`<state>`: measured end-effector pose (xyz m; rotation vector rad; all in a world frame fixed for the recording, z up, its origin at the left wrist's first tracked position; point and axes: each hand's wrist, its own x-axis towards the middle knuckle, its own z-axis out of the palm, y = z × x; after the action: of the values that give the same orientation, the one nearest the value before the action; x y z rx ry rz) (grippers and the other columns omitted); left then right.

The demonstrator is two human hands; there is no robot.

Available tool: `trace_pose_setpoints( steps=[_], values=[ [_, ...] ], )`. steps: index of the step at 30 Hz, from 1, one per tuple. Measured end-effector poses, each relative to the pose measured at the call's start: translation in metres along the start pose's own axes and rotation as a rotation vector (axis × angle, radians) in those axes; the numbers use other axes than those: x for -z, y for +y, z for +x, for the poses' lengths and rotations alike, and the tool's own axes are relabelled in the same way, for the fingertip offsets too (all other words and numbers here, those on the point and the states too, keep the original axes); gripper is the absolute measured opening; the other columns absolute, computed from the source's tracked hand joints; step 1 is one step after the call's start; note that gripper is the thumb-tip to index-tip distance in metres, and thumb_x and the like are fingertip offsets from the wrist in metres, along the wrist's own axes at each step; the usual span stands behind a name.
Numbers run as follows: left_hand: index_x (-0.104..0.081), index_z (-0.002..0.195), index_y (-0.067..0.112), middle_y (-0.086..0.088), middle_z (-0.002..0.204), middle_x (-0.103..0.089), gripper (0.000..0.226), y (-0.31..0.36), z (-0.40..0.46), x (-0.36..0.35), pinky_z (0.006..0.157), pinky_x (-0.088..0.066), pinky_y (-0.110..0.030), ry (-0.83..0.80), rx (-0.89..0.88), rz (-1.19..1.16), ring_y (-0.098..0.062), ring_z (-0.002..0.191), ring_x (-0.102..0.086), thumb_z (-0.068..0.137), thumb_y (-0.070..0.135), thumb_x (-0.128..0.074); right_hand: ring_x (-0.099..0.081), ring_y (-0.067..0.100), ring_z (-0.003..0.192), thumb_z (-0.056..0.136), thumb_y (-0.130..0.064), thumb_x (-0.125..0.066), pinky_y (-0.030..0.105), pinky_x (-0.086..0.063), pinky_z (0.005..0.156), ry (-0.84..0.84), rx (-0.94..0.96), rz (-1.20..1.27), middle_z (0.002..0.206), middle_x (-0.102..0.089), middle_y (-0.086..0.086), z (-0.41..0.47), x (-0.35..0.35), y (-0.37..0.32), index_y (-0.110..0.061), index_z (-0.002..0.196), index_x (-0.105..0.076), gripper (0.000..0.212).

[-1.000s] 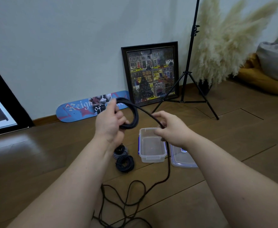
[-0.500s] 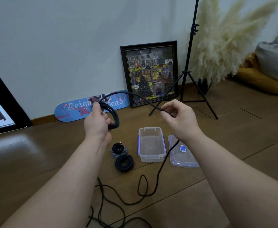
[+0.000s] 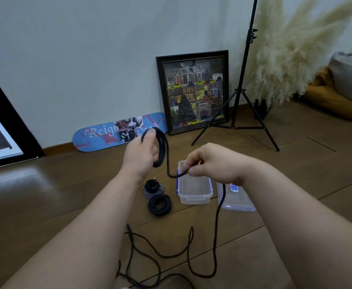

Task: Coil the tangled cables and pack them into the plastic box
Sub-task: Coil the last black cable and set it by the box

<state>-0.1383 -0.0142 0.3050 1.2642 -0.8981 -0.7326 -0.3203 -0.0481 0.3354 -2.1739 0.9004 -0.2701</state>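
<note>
My left hand (image 3: pixel 140 153) grips a small coil of black cable (image 3: pixel 162 147) held upright above the floor. My right hand (image 3: pixel 209 161) pinches the same cable a short way along, just right of the coil. From there the loose black cable (image 3: pixel 214 236) hangs down and trails in tangled loops over the floor near me. The clear plastic box (image 3: pixel 194 188) stands open and empty under my right hand. Its lid (image 3: pixel 236 200) lies flat to the right of it. Two coiled cables (image 3: pixel 159 204) lie on the floor left of the box.
A skateboard deck (image 3: pixel 108 133) and a framed picture (image 3: pixel 194 90) lean on the wall behind. A black tripod stand (image 3: pixel 238 113) stands at the right, beside pampas grass (image 3: pixel 292 49) and cushions (image 3: pixel 342 90). A dark framed panel (image 3: pixel 2 130) leans at far left.
My right hand has come down and leftward toward the coil, bringing a fresh length of cable over. The left hand has shifted right with the coil. Slack on the floor has shifted.
</note>
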Motion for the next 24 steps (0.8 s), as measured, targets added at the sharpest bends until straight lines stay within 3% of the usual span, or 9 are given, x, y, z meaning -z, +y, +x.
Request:
trace_pose_setpoints(
  steps=[3,7,11,13,18,22,24],
  values=[
    [-0.034,0.064,0.019,0.003,0.049,-0.029,0.042,0.001,-0.005,-0.007,0.05,-0.025,-0.028,-0.139,0.008,0.079,-0.013,0.045,-0.027,0.105,0.028,-0.042,-0.039,0.015,0.061,0.093,-0.004,-0.058,0.024,-0.034,0.057,-0.011,0.088,0.405,0.071,-0.05,0.006,-0.001,0.006,0.003,-0.02,0.086,-0.073,0.023],
    [-0.053,0.059,0.02,0.001,0.05,-0.045,0.048,0.002,-0.013,-0.014,0.062,-0.036,-0.033,-0.278,0.044,0.07,-0.017,0.048,-0.041,0.103,0.034,-0.044,-0.037,0.005,0.053,0.094,0.0,-0.055,0.022,-0.028,0.054,0.108,0.089,0.632,0.058,-0.051,-0.004,0.005,-0.001,0.004,-0.015,0.084,-0.071,0.024],
    [-0.051,0.076,0.015,0.004,0.049,-0.037,0.036,0.007,-0.021,-0.027,0.061,-0.033,-0.03,-0.357,0.168,-0.096,-0.009,0.041,-0.03,0.104,0.035,-0.04,-0.046,-0.002,0.05,0.085,-0.011,-0.072,0.018,-0.036,0.054,0.407,0.079,0.613,0.058,-0.057,-0.013,0.012,-0.005,0.005,-0.014,0.08,-0.067,0.008],
    [-0.047,0.077,0.015,0.006,0.047,-0.03,0.034,0.009,-0.021,-0.029,0.06,-0.028,-0.03,-0.364,0.201,-0.194,-0.007,0.038,-0.023,0.104,0.035,-0.039,-0.048,0.003,0.056,0.077,-0.021,-0.081,0.02,-0.04,0.056,0.55,0.065,0.543,0.064,-0.056,-0.007,0.014,-0.006,0.011,-0.013,0.076,-0.063,0.019],
    [-0.05,0.079,0.017,0.007,0.044,-0.023,0.031,0.01,-0.019,-0.026,0.059,-0.021,-0.03,-0.325,0.227,-0.257,-0.008,0.038,-0.016,0.104,0.033,-0.039,-0.052,0.009,0.064,0.084,-0.005,-0.072,0.022,-0.046,0.06,0.488,0.107,0.578,0.073,-0.06,-0.001,0.008,-0.001,0.017,-0.014,0.082,-0.067,0.01],
    [-0.045,0.071,0.016,0.007,0.044,-0.025,0.036,0.009,-0.018,-0.024,0.068,-0.007,-0.037,-0.284,0.234,-0.222,-0.008,0.04,-0.015,0.103,0.034,-0.04,-0.06,0.005,0.068,0.079,-0.005,-0.077,0.022,-0.053,0.069,0.613,0.19,0.593,0.072,-0.066,-0.003,0.01,-0.003,0.015,-0.017,0.077,-0.071,0.014],
    [-0.045,0.07,0.017,0.007,0.044,-0.024,0.038,0.009,-0.019,-0.025,0.066,-0.008,-0.037,-0.286,0.247,-0.211,-0.008,0.039,-0.015,0.102,0.036,-0.041,-0.061,0.006,0.07,0.078,-0.005,-0.078,0.022,-0.053,0.071,0.678,0.211,0.618,0.073,-0.068,-0.001,0.011,-0.006,0.012,-0.015,0.076,-0.071,0.012]
  ],
)
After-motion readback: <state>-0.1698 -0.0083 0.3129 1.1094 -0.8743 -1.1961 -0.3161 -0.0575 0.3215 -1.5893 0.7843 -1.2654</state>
